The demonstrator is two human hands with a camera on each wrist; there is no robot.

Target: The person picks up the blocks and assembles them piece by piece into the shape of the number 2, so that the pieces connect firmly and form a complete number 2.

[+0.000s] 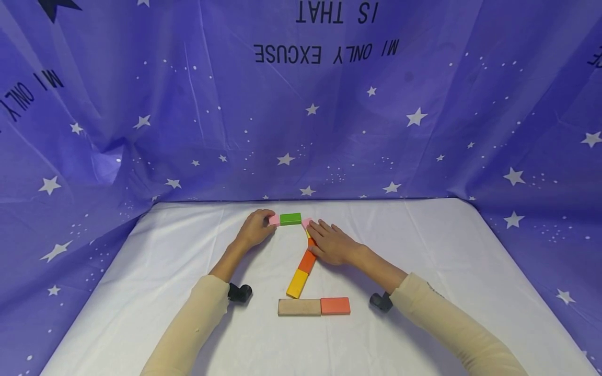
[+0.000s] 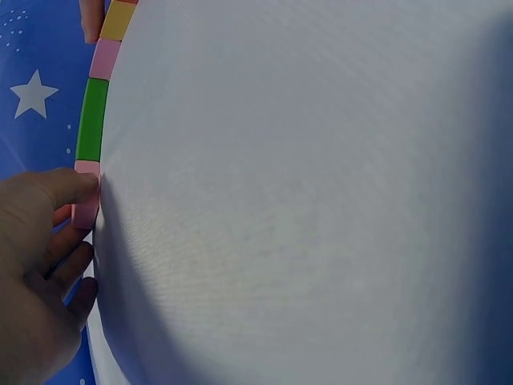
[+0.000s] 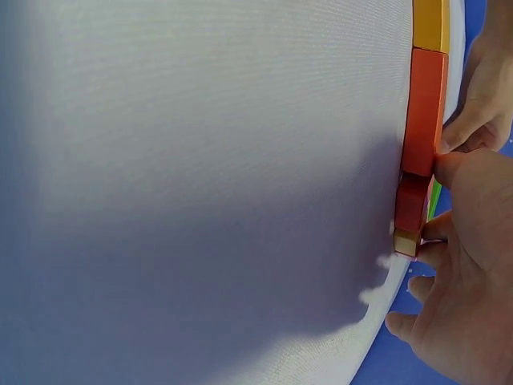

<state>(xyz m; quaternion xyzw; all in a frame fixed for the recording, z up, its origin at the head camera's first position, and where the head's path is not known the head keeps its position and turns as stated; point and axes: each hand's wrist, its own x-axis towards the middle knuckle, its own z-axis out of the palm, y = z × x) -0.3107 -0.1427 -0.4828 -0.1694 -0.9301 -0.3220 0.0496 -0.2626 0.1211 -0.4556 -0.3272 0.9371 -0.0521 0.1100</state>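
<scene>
My left hand (image 1: pixel 255 228) pinches a small pink block (image 1: pixel 274 220) between thumb and forefinger. That block meets the left end of a green block (image 1: pixel 290 219), with a second pink block (image 1: pixel 307 223) at its right end. From there a slanting line runs down toward me: a yellow block (image 1: pixel 308 233), a red block (image 3: pixel 412 204), an orange block (image 1: pixel 308 261) and a yellow-orange block (image 1: pixel 297 284). My right hand (image 1: pixel 333 243) lies along the upper right of this line, fingers extended, thumb and fingertips touching its side and partly covering the red block.
Nearer me, a plain wooden block (image 1: pixel 299 307) and a coral-red block (image 1: pixel 335 306) lie end to end in a row on the white cloth (image 1: pixel 188 334). Black wrist cameras (image 1: pixel 240 293) jut from both sleeves. A purple starred curtain (image 1: pixel 301 130) rises behind the table's far edge.
</scene>
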